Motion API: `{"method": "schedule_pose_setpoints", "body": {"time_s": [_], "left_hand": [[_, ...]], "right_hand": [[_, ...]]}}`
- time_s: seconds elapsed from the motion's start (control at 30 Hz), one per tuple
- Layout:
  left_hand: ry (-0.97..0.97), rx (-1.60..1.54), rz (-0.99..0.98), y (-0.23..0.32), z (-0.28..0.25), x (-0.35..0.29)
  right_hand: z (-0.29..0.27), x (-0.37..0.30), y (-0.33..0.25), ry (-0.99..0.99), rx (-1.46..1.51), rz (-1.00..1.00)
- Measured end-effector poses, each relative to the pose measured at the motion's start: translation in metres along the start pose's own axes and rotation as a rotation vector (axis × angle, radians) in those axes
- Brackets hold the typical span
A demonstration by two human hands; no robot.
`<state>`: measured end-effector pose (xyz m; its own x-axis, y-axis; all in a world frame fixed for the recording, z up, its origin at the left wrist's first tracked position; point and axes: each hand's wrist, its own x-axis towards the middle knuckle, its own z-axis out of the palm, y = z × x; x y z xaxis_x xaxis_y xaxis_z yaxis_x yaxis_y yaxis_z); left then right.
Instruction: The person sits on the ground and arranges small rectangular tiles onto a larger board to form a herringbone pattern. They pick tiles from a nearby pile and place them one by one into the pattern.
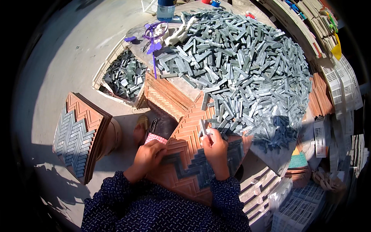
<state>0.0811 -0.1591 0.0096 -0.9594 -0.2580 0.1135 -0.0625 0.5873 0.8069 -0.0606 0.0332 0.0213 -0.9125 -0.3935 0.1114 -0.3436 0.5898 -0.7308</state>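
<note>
"Sunlit concrete floor (73, 65) all round. Where's the work?"
"Orange tray (195, 120), towards six o'clock, partly filled with dark tiles (197, 168)."
"Hands?"
"Right hand (215, 149) pinches a grey tile (203, 127) above it. Left hand (149, 156) curls by its nine o'clock edge; whether gripping, I can't tell."
"Further out?"
"Loose tiles (247, 73) at one, crate (101, 69) between ten and eleven, stacked trays (87, 112) at nine."
</note>
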Motion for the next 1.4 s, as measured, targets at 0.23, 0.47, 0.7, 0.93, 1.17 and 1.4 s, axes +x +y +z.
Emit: {"method": "schedule_pose_setpoints", "body": {"time_s": [0.23,0.47,0.7,0.93,1.17,1.4], "left_hand": [[-0.046,-0.169,0.032,0.006,0.001,0.006],[-0.341,-0.424,-0.108,-0.004,0.009,0.015],[-0.149,-0.370,-0.008,0.018,0.011,0.028],[-0.085,-0.229,-0.046,-0.002,0.001,0.013],[-0.063,-0.190,-0.016,-0.006,0.007,0.008],[-0.064,-0.143,0.029,-0.006,0.010,0.008]], "right_hand": [[-0.001,-0.046,-0.025,-0.536,0.505,0.281],[-0.007,-0.057,-0.023,-0.616,0.436,0.124],[0.000,-0.043,-0.028,-0.434,0.209,0.033],[0.013,-0.042,-0.023,-0.423,0.141,-0.123],[0.013,-0.034,-0.020,-0.476,-0.050,-0.210],[0.011,-0.032,-0.015,-0.499,-0.055,-0.256]]}}
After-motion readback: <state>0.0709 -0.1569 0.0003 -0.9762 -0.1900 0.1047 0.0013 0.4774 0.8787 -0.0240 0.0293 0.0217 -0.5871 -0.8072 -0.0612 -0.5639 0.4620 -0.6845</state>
